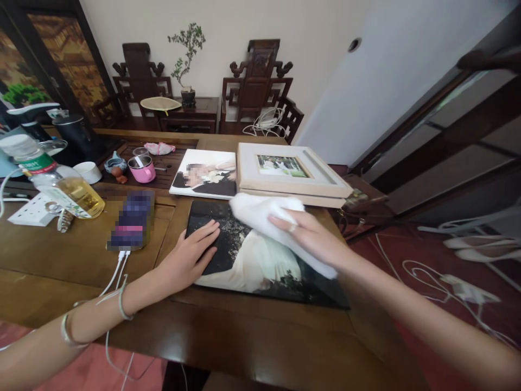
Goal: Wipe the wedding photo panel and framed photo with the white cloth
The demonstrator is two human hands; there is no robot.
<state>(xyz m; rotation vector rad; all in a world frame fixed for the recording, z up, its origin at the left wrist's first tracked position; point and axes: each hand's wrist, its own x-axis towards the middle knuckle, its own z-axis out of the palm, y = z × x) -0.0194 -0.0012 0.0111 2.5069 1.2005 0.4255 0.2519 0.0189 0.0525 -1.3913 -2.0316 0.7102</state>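
Observation:
A dark photo panel [264, 263] showing a white gown lies flat on the wooden table [228, 331]. My left hand [195, 252] rests on the panel's left side, fingers stretched out. In my right hand [297, 225] is a white cloth [260, 212], bunched up and lying against the upper right part of the panel; some of its fingers are hidden by the cloth. Just behind the panel are a smaller photo panel [222, 187] on the left and a pale framed picture [280, 187] on the right.
Left of my left hand lies a phone [132, 222] with white cables. Beyond it are a pink cup [142, 171], a bottle of yellow liquid [77, 193], a white power strip [35, 209] and a black kettle [75, 136]. Carved chairs [258, 81] stand behind.

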